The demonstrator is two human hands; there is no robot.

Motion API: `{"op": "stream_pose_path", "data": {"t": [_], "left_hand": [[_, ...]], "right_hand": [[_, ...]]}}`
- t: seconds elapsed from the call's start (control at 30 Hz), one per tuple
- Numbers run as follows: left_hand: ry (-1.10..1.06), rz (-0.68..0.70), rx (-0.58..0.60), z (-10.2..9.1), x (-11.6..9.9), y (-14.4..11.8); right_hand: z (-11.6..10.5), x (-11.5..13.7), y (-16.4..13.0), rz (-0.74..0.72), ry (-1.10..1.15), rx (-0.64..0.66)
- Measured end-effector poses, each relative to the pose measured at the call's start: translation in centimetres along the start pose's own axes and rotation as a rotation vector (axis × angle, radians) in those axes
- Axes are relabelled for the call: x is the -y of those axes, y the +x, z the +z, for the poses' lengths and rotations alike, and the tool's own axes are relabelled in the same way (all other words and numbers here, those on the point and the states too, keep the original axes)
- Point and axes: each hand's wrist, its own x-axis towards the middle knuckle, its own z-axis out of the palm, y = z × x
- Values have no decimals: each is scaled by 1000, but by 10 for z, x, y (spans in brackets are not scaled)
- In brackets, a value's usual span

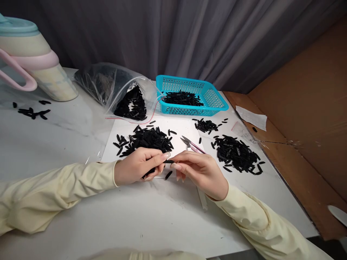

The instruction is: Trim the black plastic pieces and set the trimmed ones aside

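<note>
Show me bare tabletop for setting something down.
Free: the white tabletop between the cream fabric sleeves; also between left sleeve and the leftmost slim black pieces. Crowded: beyond left hand and right hand, with black heaps, pink-handled snips, blue plastic basket.

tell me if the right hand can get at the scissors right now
Probably yes: the scissors lie just beyond the right hand, with nothing seen on top of them, though it seems to pinch a black piece it might need to release first.
</note>
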Motion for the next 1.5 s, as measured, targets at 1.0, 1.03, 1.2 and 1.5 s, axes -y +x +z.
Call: {"op": "stream_pose_path", "data": {"t": [1.0,1.03,1.2,1.5], "left_hand": [[1635,1107,-459,-36,-4,11],[1643,1134,-428,-39,-6,12],[1300,987,-251,-33,-14,10],[744,471,-49,-5,-10,-5]], "right_hand": [[-12,-2,8,-517,-485,-115],[-14,-1,9,-570,-522,-116],[-18,5,11,-713,-746,-111],[-17,12,5,-635,-982,-90]]}}
